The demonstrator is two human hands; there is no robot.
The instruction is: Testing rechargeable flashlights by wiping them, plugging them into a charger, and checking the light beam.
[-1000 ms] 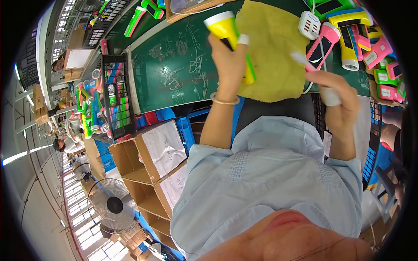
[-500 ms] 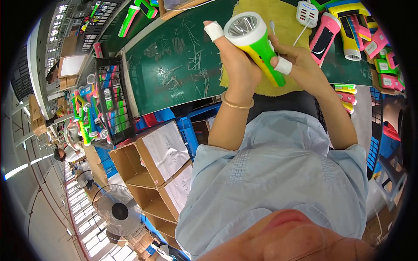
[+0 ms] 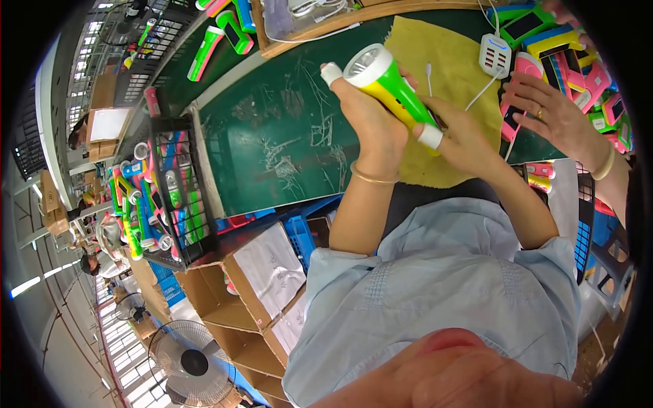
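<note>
A co-worker's hand [image 3: 558, 112] has come in over the pink flashlight [image 3: 510, 124], leaving the held work undisturbed. The left hand [image 3: 371, 119] and right hand [image 3: 464, 134] keep a 2-handed grip closed around the green-and-yellow flashlight [image 3: 390, 90], above the yellow cloth's [image 3: 452, 71] left edge.

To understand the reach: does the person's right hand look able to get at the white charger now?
Probably yes: mainly yellow cloth and a thin white cable show between. But the right hand is on the flashlight, and another person's hand is near the white charger.
</note>
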